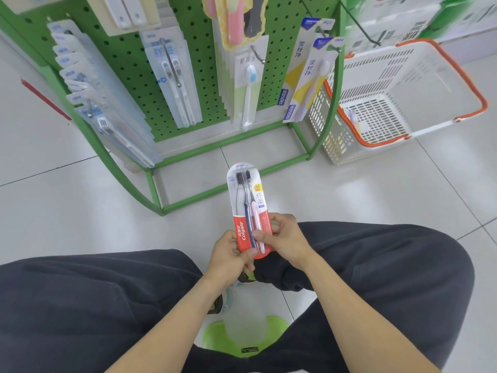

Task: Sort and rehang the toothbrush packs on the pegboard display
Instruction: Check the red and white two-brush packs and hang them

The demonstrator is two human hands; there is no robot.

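- The left hand (228,253) has its fingers curled round the lower left edge of the Colgate toothbrush pack (247,208), thumb lying on the red band at the front.
- The right hand (282,239) pinches the same pack from the right, thumb across the front over the brush handles, other fingers wrapped behind the edge.
- The pack stands nearly upright between the person's knees, above the tiled floor (376,189), its rounded top pointing toward the display. It holds two brushes with dark bristles, one with a blue handle, one pink.
- Ahead stands the green pegboard (207,84), with rows of toothbrush packs hanging on its hooks; one hook (259,58) shows bare in front of the blue-bristled brush pack.
- To the right of the rack sits a white basket (398,98) with an orange rim; one pack lies inside.
- A green stool (215,335) shows below the forearms.
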